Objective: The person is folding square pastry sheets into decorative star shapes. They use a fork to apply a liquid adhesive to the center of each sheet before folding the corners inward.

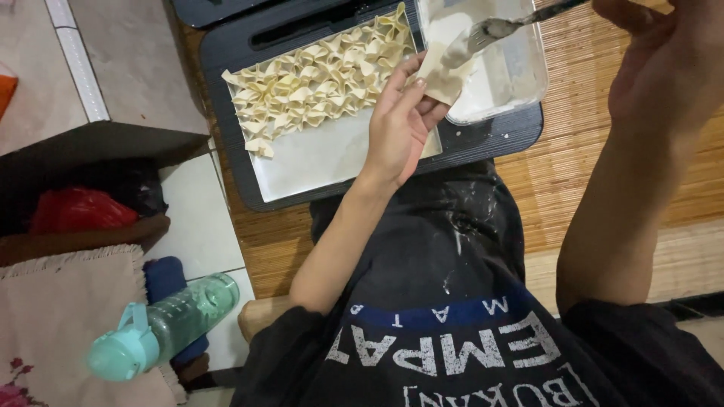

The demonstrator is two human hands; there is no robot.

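Both hands were busy: the left hand point(398, 124) cradled a thin dumpling wrapper point(445, 71) over the tray point(317, 154), while the right hand point(664, 56) gripped a fork point(490, 32) pressing filling onto it. Too much pressure could probably tear the wrapper, or filling might drip onto the folded dumplings point(317, 79).

No packages, labels, signs or screens show anywhere in this view.

Woven bamboo mat point(603, 98), white floor tiles point(192, 218) — dim
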